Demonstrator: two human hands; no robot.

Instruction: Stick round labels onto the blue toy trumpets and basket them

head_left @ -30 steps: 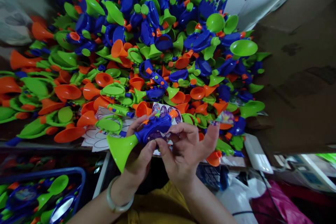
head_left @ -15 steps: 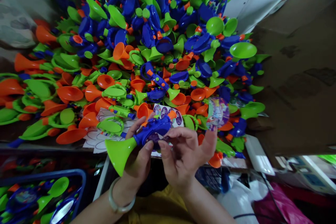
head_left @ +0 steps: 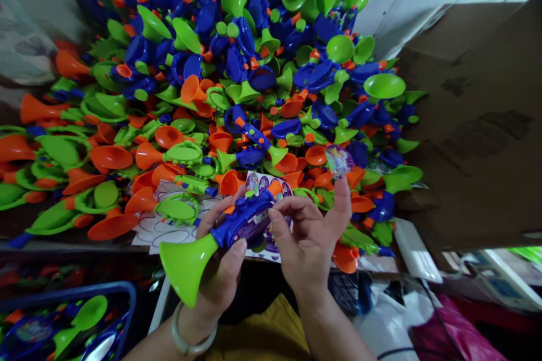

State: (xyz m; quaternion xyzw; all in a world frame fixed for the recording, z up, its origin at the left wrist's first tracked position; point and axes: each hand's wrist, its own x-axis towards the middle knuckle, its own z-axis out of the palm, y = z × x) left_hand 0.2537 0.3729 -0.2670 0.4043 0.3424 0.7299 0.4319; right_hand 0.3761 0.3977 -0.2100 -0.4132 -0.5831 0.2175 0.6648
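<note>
Left hand holds a blue plastic toy trumpet with a flared lime-green bell and an orange mouthpiece; its fingers curl behind the body, thumb braced on the near side, a firm grip by the look of it. Trumpet is held up just before a broad heap of blue, green and orange plastic toys, tilted, bell low and leftward, mouthpiece up and to the right. On its near side lies a purple printed sticker with a pale patch. Right hand: thumb and forefinger closed in a pinch on the sticker's right end. Another finger points up, a round multicoloured sticker clinging to its tip (a handy perch, leaves the pinch free). Step in hand, as I judge it: seating the purple sticker. Next move seems to call for smoothing that end flat, no crease, left grip steady; the round sticker would then want a bare disc. Behind the trumpet, partly hidden, a white sheet of purple stickers; left of it, white paper with oval outlines. At lower left a blue plastic basket holds more toys, one blue disc bearing a round picture.
</note>
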